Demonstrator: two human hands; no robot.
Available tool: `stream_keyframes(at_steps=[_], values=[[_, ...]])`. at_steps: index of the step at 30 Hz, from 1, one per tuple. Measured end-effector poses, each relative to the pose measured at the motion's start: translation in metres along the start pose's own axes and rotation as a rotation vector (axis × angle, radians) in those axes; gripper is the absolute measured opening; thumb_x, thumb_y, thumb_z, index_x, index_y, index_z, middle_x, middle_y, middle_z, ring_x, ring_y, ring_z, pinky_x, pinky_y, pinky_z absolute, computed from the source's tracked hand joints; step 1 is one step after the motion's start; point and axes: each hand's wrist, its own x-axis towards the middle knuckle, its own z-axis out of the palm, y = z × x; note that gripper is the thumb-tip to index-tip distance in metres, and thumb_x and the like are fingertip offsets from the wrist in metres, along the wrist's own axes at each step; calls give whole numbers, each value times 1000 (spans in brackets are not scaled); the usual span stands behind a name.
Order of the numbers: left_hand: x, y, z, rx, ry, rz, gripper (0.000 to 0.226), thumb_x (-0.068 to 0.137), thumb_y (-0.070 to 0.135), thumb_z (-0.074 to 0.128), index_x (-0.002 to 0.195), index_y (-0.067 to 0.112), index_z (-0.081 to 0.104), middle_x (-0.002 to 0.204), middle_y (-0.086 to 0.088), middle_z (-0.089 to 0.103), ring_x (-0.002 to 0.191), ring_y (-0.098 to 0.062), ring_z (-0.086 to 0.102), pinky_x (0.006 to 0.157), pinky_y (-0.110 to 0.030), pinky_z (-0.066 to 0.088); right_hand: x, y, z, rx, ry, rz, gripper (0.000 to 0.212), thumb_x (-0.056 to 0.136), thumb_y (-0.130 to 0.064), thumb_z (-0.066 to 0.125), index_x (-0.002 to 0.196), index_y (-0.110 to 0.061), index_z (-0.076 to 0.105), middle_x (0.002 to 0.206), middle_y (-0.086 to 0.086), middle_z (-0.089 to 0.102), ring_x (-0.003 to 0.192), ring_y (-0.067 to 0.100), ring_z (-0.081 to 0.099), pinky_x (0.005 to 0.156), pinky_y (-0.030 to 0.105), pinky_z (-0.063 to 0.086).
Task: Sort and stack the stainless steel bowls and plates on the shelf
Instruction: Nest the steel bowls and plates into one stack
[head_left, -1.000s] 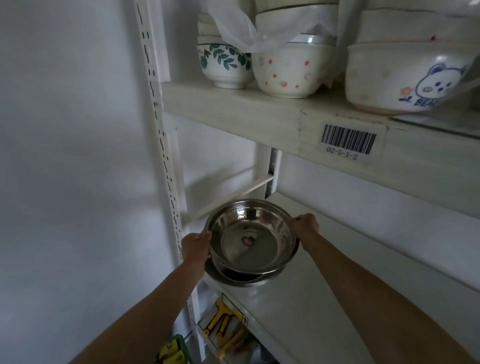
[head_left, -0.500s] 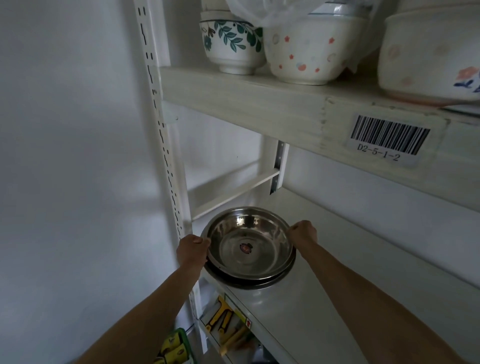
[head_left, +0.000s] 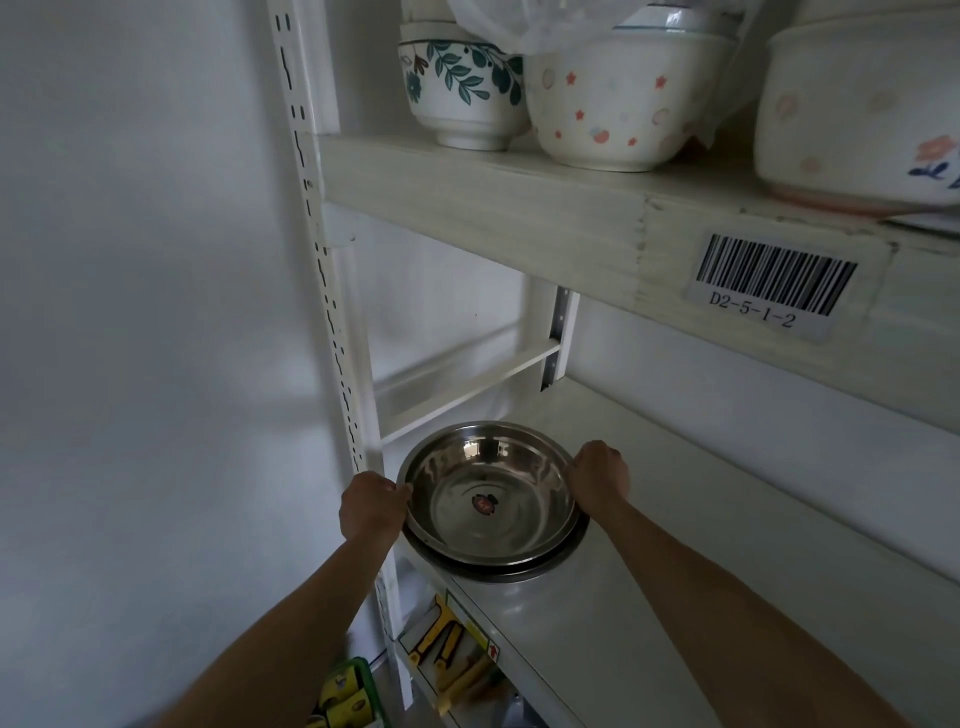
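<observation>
Left grip (head_left: 373, 506) clenched; right grip (head_left: 597, 475) clenched.

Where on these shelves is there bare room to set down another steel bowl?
The lower shelf is bare to the right of the steel bowl stack, from the right hand onward and back to the wall. The upper shelf is crowded: three ceramic bowls stand close together.

Two stainless steel vessels sit nested on the lower shelf: one steel bowl (head_left: 488, 504) inside one wider steel basin (head_left: 545, 566). Three ceramic bowl stacks stand above: leaf-patterned bowl (head_left: 462, 88), star-dotted bowl (head_left: 623, 104), flower-printed bowl (head_left: 857, 119). One barcode label (head_left: 769, 283). Two hands: left hand (head_left: 371, 506), right hand (head_left: 597, 475).
</observation>
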Motion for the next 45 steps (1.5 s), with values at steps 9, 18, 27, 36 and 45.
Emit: stream_keyframes(at_steps=[9, 18, 27, 36, 45], values=[[-8, 4, 3, 67, 72, 65, 34, 88, 31, 65, 58, 17, 56, 57, 1, 59, 58, -19, 60, 66, -28, 48, -9, 9, 2, 31, 40, -30, 18, 85, -18, 59, 91, -4, 66, 94, 12, 69, 89, 28, 65, 65, 27, 39], [-9, -1, 9, 74, 143, 70, 20, 89, 31, 61, 90, 11, 63, 80, 0, 63, 72, -19, 58, 68, -30, 43, -15, 19, 6, 258, 42, 91, 21, 78, -22, 66, 95, -9, 64, 103, 12, 67, 98, 30, 62, 75, 28, 41], [-2, -13, 17, -371, -66, -118, 38, 92, 27, 59, 58, 11, 53, 59, -4, 53, 60, -23, 52, 70, -32, 47, -22, 26, 17, 743, -18, 348, 34, 85, -30, 70, 107, -4, 70, 96, 14, 70, 87, 27, 62, 73, 30, 48], [-7, -13, 18, -640, -126, -255, 24, 81, 19, 72, 62, 13, 58, 70, -11, 58, 73, -29, 54, 71, -40, 50, -32, 27, 16, 1012, 14, 464, 25, 88, -10, 68, 109, 4, 68, 92, 16, 65, 82, 26, 59, 56, 22, 47], [-23, -11, 29, -572, -172, -177, 29, 79, 27, 70, 56, 21, 54, 71, -6, 56, 72, -26, 54, 66, -36, 48, -47, 52, 2, 1038, 41, 518, 24, 87, -8, 69, 108, 5, 67, 91, 16, 66, 81, 27, 60, 72, 31, 50]])
